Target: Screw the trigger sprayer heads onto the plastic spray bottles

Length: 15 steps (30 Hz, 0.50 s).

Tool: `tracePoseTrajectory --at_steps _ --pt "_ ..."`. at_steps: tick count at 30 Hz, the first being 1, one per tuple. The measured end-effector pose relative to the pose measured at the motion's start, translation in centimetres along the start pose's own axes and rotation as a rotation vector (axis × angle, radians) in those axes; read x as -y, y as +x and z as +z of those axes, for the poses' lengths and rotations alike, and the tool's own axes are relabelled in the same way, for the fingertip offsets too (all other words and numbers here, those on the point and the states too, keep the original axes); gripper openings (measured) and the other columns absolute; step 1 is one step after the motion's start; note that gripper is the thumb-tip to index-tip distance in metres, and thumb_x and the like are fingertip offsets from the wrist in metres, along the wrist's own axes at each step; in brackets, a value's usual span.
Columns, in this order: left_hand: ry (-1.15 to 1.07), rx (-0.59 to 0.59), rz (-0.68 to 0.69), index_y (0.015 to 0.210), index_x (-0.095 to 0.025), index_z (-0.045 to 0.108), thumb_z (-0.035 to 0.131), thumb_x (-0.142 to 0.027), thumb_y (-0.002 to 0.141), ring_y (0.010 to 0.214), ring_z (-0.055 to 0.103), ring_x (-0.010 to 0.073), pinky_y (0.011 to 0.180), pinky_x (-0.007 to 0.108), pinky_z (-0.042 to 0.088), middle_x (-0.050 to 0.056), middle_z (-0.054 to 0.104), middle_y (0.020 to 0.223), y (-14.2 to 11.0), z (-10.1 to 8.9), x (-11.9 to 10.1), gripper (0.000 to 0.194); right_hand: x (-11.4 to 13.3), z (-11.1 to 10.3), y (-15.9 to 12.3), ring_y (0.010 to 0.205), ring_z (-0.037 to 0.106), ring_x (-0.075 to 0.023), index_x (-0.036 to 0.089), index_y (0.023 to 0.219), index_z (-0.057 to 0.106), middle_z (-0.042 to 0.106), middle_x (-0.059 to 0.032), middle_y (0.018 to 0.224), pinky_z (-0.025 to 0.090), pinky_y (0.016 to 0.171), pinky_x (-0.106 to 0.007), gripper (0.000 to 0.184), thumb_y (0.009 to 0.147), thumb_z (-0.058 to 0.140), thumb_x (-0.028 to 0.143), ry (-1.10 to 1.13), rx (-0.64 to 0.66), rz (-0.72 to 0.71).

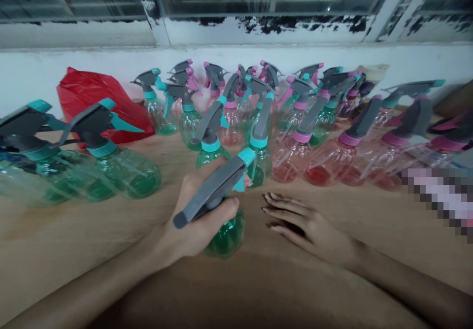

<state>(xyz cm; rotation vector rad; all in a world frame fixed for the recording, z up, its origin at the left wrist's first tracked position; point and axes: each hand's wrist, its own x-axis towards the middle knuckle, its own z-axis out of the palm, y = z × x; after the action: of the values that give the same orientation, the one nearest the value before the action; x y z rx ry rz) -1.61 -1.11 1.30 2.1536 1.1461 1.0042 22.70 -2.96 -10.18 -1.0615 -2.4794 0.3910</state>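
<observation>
My left hand [201,220] is wrapped round the neck of a green spray bottle [227,238] near the front of the table. Its grey trigger head with a turquoise nozzle points away to the upper right, above my fingers. To the right, my right hand [299,215] lies on the wooden surface with its fingers stretched out, holding nothing. Just behind the held bottle stand two more green spray bottles with turquoise collars, one of them a green bottle [256,169]. A pink spray bottle [290,164] stands beyond my right fingertips.
Several green spray bottles [142,179] stand on the left of the wooden table [177,275]. Pink bottles [321,166] line the right, with more green and pink ones behind. A red plastic bag [96,92] sits at the back left by the white wall [111,63].
</observation>
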Motion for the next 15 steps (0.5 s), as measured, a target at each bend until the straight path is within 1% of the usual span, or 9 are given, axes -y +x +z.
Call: tracePoseTrajectory --at_steps 3,6,8,10,13,15 --pt "0.01 0.0 0.015 0.082 -0.028 0.056 0.048 -0.017 0.068 0.068 0.058 0.018 0.067 0.031 0.051 -0.003 0.059 0.077 0.02 0.01 -0.13 0.02 0.1 -0.05 0.04 0.133 0.037 -0.0193 0.025 0.127 0.053 0.05 -0.003 0.137 0.037 0.108 -0.043 0.034 0.094 0.046 0.031 0.009 -0.008 -0.002" --pt "0.028 -0.017 -0.014 0.082 -0.027 0.054 0.049 -0.019 0.068 0.064 0.058 0.0182 0.065 0.032 0.051 -0.003 0.06 0.076 -0.06 0.18 -0.1 0.017 0.14 -0.07 0.08 0.131 0.039 -0.0202 0.027 0.126 0.054 0.051 -0.0023 0.137 0.038 0.107 -0.044 0.033 0.093 0.048 0.03 0.019 -0.027 -0.005" --pt "0.015 -0.029 -0.028 0.081 -0.027 0.054 0.049 -0.02 0.068 0.065 0.059 0.0184 0.066 0.032 0.052 -0.003 0.061 0.076 -0.18 0.37 -0.04 0.015 0.13 -0.07 0.08 0.131 0.039 -0.0204 0.027 0.126 0.054 0.051 -0.002 0.136 0.039 0.107 -0.044 0.033 0.093 0.048 0.029 0.021 -0.027 -0.008" --pt "-0.033 -0.045 -0.058 0.086 -0.026 0.055 0.049 -0.017 0.068 0.068 0.061 0.0184 0.066 0.032 0.052 -0.003 0.062 0.076 -0.33 0.55 -0.01 0.021 0.12 -0.08 0.08 0.132 0.039 -0.0201 0.027 0.126 0.054 0.051 -0.0017 0.137 0.039 0.107 -0.044 0.033 0.093 0.048 0.03 0.015 -0.015 -0.008" --pt "-0.115 -0.05 -0.104 0.099 -0.026 0.054 0.05 -0.012 0.068 0.071 0.064 0.0178 0.065 0.03 0.052 -0.004 0.066 0.083 -0.52 0.68 -0.04 0.035 0.15 -0.09 0.07 0.132 0.038 -0.0194 0.025 0.126 0.054 0.051 -0.0025 0.137 0.038 0.108 -0.042 0.034 0.094 0.047 0.032 0.006 -0.005 0.008" --pt "-0.133 -0.038 -0.099 0.102 -0.027 0.054 0.05 -0.01 0.067 0.073 0.064 0.0178 0.067 0.03 0.052 -0.004 0.067 0.086 -0.59 0.67 -0.04 0.04 0.2 -0.1 0.07 0.132 0.037 -0.0192 0.023 0.126 0.054 0.05 -0.0033 0.137 0.037 0.109 -0.041 0.035 0.094 0.046 0.033 0.0 -0.001 0.017"
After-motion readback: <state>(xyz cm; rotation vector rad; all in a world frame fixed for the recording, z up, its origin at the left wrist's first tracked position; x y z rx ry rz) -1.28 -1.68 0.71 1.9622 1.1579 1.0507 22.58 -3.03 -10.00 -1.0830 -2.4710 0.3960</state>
